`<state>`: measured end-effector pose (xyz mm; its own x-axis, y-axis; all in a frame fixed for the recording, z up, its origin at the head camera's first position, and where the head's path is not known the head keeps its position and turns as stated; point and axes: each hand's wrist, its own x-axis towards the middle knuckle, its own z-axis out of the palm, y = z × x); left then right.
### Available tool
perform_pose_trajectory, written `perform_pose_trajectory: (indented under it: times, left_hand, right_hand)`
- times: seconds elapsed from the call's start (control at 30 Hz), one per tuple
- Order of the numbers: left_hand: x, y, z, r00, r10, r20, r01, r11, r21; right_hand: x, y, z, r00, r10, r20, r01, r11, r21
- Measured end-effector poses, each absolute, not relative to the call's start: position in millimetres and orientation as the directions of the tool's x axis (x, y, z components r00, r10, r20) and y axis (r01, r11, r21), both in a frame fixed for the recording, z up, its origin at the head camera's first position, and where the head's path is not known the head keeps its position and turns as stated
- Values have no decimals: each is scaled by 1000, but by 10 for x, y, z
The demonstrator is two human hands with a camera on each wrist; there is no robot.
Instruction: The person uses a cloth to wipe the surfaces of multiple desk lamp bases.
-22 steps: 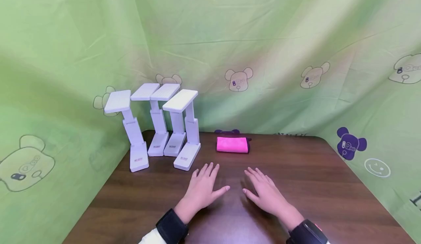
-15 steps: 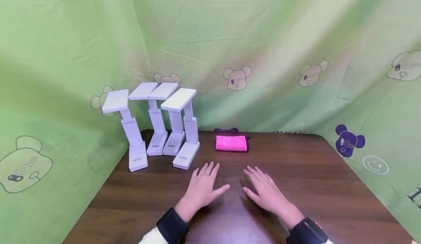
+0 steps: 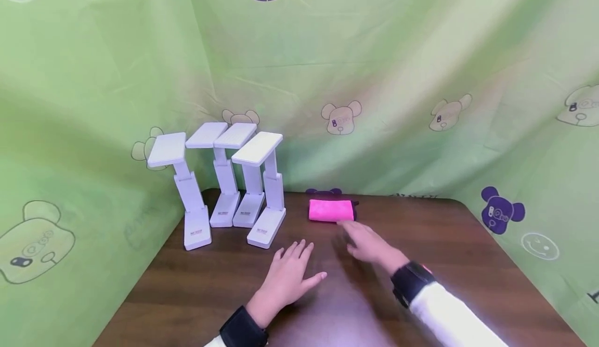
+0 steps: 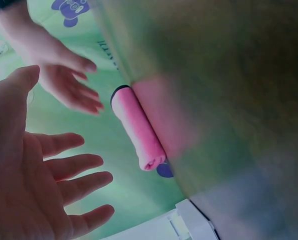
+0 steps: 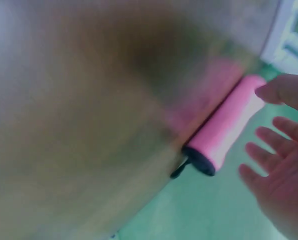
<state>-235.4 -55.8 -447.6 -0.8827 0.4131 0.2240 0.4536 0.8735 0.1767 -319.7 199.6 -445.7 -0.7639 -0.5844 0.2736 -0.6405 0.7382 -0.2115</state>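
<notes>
A rolled pink cloth (image 3: 331,210) with black edging and a small black loop lies near the back of the wooden table (image 3: 421,264). My right hand (image 3: 367,243) reaches out just in front of the cloth's right end, fingers extended and nothing held. In the right wrist view its fingers spread beside the pink roll (image 5: 226,120), with a gap between them. Over the table's front middle, my left hand (image 3: 286,277) has its fingers straight and thumb out, also holding nothing. The left wrist view shows the palm and fingers of that left hand (image 4: 39,175) apart from the cloth.
Several white folding stands (image 3: 273,191) with flat tops, like desk lamps, stand upright at the table's back left, close together. A green curtain (image 3: 398,76) printed with bear faces hangs behind the table and along both sides.
My right hand has moved forward and slightly left, from beside my left hand to just before the pink cloth. The left hand stays about where it was; the head view shifts slightly.
</notes>
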Motion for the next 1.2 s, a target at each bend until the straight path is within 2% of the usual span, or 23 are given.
perform_pose_trajectory:
  times: [0.2, 0.37, 0.43, 0.57, 0.77, 0.87, 1.03, 1.13, 1.2]
  left_hand:
    - [-2293, -559, -4485, -896, 392, 206, 433, 875, 218]
    - [-2243, -593, -4475, -899, 380, 217, 424, 879, 219]
    - [-2224, -618, -4465, -898, 380, 223, 426, 878, 220]
    - [-2228, -669, -4440, -896, 379, 233, 429, 875, 225]
    - [-2289, -725, -4390, -899, 378, 221, 425, 875, 233]
    - [-2316, -746, -4373, -901, 375, 219, 421, 877, 231]
    - [-2363, -761, -4368, -899, 376, 226, 423, 878, 224]
    - [-2390, -767, -4374, -895, 378, 239, 428, 877, 219]
    - [-2418, -772, -4384, -891, 377, 255, 434, 871, 231]
  right_hand:
    - [-3866, 1907, -4534, -796, -560, 230, -604, 756, -252]
    - [-4169, 1860, -4641, -844, -502, 186, -531, 829, -173]
    - [-4223, 1857, -4660, -859, -476, 190, -502, 855, -131]
    - [-4271, 1848, -4639, -889, -422, 179, -449, 881, -151]
    - [-4337, 1831, -4628, -895, -444, 42, -443, 873, -203]
    - [-4360, 1789, -4598, -889, -456, 31, -454, 875, -168]
    - [-4362, 1686, -4545, -918, -397, 5, -396, 913, -99]
    - [-4375, 1647, -4594, -917, -397, 40, -399, 913, -88]
    - [-4390, 1640, -4636, -917, -386, 99, -397, 906, -145]
